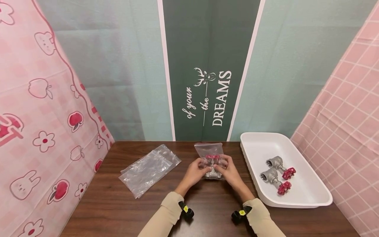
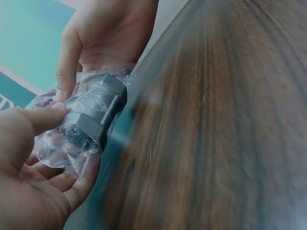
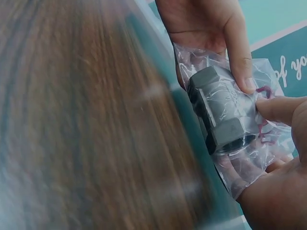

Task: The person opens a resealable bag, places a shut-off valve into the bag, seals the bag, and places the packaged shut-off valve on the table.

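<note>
1. Right in the middle, gripping a clear, crinkled plastic bag with the left hand, with fingers bent in behind the film and with thumb pressed on the front.
2. From the other side, gripping that same bag with the right hand, likewise with thumb in front and fingers curled behind; closed in on both sides as far as the bulky contents allow.
3. Inside the bag, showing through as a silver-grey metal valve with hexagonal ends and a red handwheel; turned with wheel away from the person, with pipe body on the near side.
4. Placed over the far part of a dark brown wood-grain table; whether touching the wood or lifted clear, cannot tell.
5. Over to the left, on to a flat, overlapping spread of clear plastic bags, well apart from the hands.
6. Across to the right, to a white rectangular tray, with a silver metal valve with a red wheel lying inside and, just nearer, with a matching valve.
7. Dressed in beige sleeves, with black wrist-worn devices.
8. Backed by a dark green cloth panel with white lettering; flanked by pink printed cloth.
</note>
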`<state>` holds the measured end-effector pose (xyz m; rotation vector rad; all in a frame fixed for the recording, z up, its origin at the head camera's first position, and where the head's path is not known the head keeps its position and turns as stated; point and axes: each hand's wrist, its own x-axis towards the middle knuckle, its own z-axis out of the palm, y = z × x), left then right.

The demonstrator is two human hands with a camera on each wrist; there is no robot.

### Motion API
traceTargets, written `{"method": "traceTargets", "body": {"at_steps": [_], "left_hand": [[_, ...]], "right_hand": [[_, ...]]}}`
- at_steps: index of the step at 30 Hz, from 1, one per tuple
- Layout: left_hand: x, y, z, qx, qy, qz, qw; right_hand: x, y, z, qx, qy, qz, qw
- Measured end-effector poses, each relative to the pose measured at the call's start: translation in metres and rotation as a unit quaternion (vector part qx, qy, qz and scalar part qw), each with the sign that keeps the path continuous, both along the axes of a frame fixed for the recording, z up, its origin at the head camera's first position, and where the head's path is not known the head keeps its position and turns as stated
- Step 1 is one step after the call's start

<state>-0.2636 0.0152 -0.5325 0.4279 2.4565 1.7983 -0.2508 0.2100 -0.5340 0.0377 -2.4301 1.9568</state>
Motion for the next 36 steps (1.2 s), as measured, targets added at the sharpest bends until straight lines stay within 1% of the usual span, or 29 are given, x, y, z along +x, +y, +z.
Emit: {"method": "traceTargets", "body": {"at_steps": [4,8,12,18,21,28,36], "left_hand": [[-0.004,0.007,0.0,0.0,-0.002,-0.001,1.0],[-0.009,0.014,0.0,-0.01,-0.006,0.0,0.9999],[-0.012,0.02,0.001,-0.02,-0.019,0.0,0.9996],[-0.015,0.026,0.001,-0.022,-0.042,-0.003,0.9989],[-0.017,0.029,0.001,-0.015,-0.053,-0.005,0.9985],[-0.02,0.036,-0.002,0.036,-0.07,-0.019,0.9968],[-0.02,0.039,0.0,0.032,-0.074,-0.02,0.9965]], "right_hand": [[-0.004,0.005,0.0,0.001,-0.001,-0.007,1.0],[-0.007,0.009,0.001,0.005,-0.003,-0.019,1.0],[-0.01,0.012,0.001,0.016,-0.007,-0.025,1.0],[-0.014,0.016,0.002,0.013,-0.017,-0.042,0.999],[-0.016,0.018,0.002,0.012,-0.022,-0.047,0.999],[-0.017,0.023,0.004,0.028,-0.025,-0.056,0.998],[-0.02,0.027,0.002,0.036,-0.027,-0.049,0.998]]}}
